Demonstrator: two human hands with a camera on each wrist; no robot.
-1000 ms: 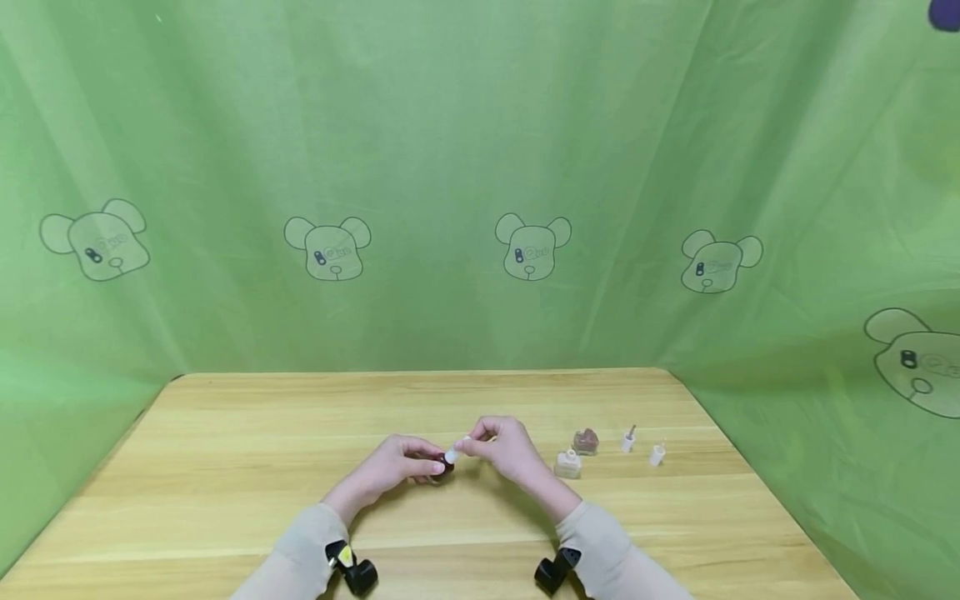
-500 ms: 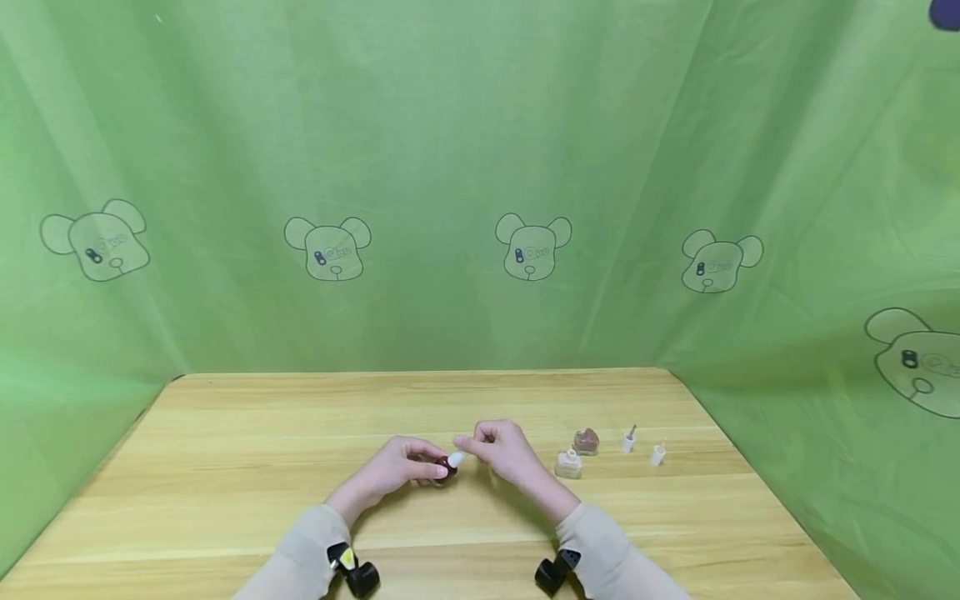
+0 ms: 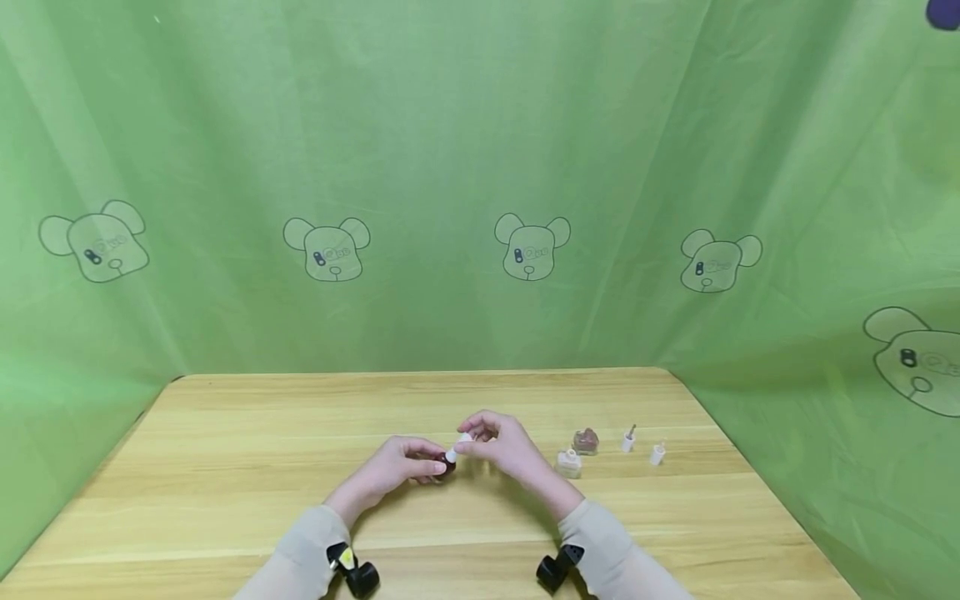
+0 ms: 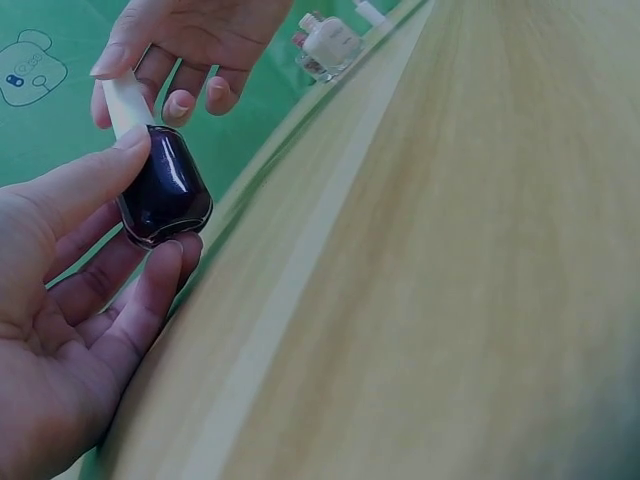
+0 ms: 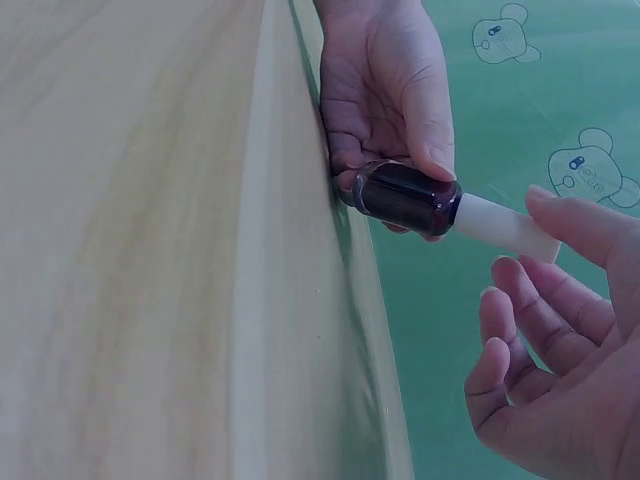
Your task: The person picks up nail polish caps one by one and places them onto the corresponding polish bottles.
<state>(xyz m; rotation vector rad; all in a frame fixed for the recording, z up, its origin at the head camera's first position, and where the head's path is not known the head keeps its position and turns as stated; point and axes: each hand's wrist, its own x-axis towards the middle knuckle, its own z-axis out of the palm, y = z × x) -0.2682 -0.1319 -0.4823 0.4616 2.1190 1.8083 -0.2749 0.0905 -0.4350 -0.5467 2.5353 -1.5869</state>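
Observation:
A dark red nail polish bottle point(image 4: 168, 190) is held by my left hand point(image 3: 397, 463), thumb on one side and fingers on the other. On its neck sits a white cap point(image 5: 505, 226), tilted with the bottle. My right hand point(image 3: 506, 450) pinches that cap between thumb and index finger, its other fingers loosely bent away. To the right of my right hand stand an open bottle of pale polish point(image 3: 568, 464) and, behind it, a mauve one point(image 3: 586, 442). Two white caps, the left one point(image 3: 627, 440) and the right one point(image 3: 657, 453), stand with their brushes pointing up.
All of this is on a light wooden table point(image 3: 300, 417). A green curtain point(image 3: 427, 167) printed with bear heads hangs behind the table and along both sides. Black wrist cameras, such as the left one point(image 3: 362, 577), are strapped to both forearms.
My right fingers have shifted on the white cap, turning back and then spreading up around it again. The left hand with the bottle has stayed nearly in place.

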